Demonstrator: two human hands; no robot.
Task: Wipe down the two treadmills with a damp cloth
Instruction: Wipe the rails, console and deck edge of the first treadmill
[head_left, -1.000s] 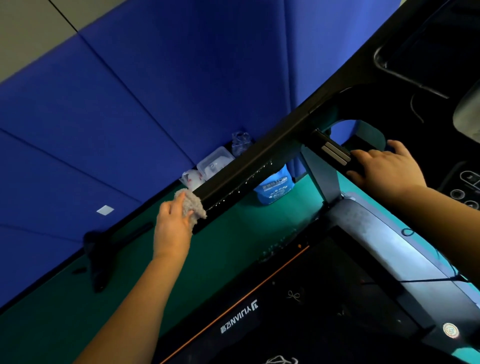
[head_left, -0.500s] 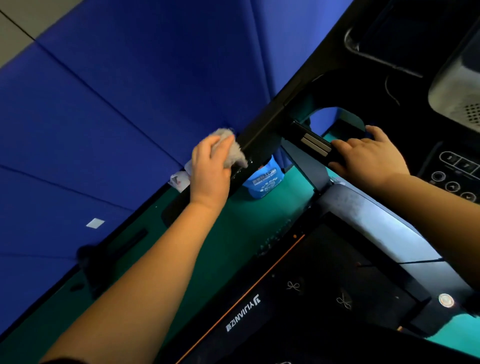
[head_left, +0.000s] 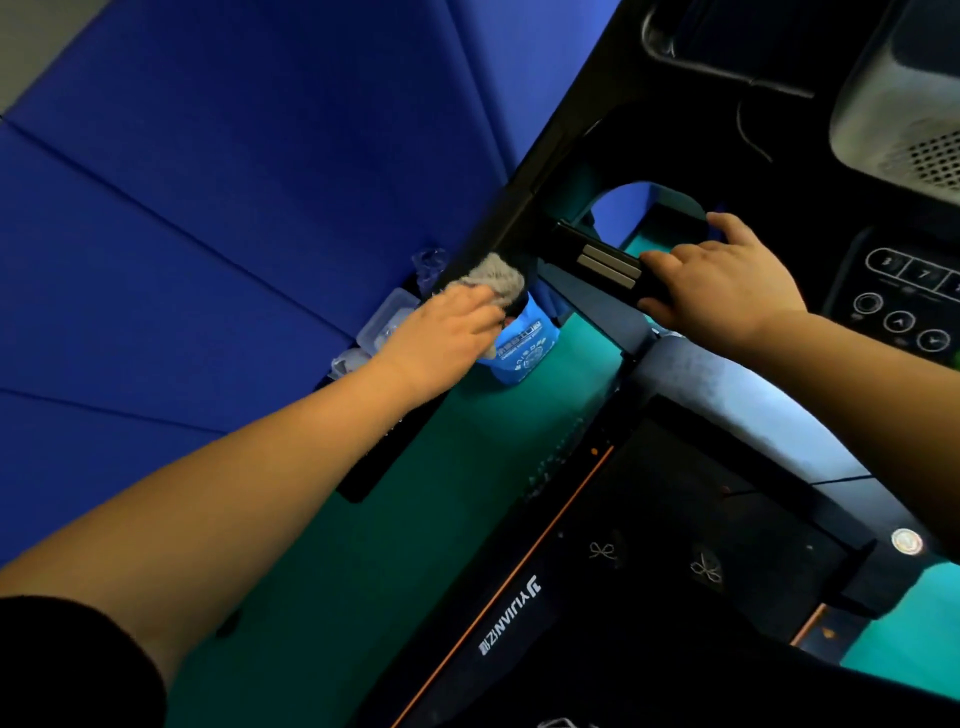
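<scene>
Wiping up the side of the treadmill (head_left: 649, 519), your left hand (head_left: 441, 338) holds the grey cloth (head_left: 493, 275) bunched under its fingers and presses it against the black handrail (head_left: 379, 462). The fingers are blurred, so how they lie cannot be told more exactly. The cloth now sits near the upper end of that rail, just beside the junction where the short handle (head_left: 608, 265) branches off toward 4 o'clock. A second ago the cloth was at the rail's lower end, down toward 7 o'clock. Half a second ago it was about halfway up, so it has travelled almost the whole length of the rail.

Your right hand (head_left: 722, 291) has stayed where it was. Its fingers curl over the handle, and its thumb lies on the far side. The two silver sensor plates show just at 10 o'clock of the knuckles.

A blue pouch (head_left: 519, 353) stands on the green floor (head_left: 363, 571) at the foot of the blue wall panels (head_left: 234, 208). It is partly hidden behind your left hand, where earlier it showed whole. Clear plastic containers (head_left: 387, 317) sit at 9 o'clock of the pouch. The console buttons (head_left: 898, 312) lie at 3 o'clock of your right hand. A grey perforated device (head_left: 904, 119) fills more of the upper right corner than it did before.
</scene>
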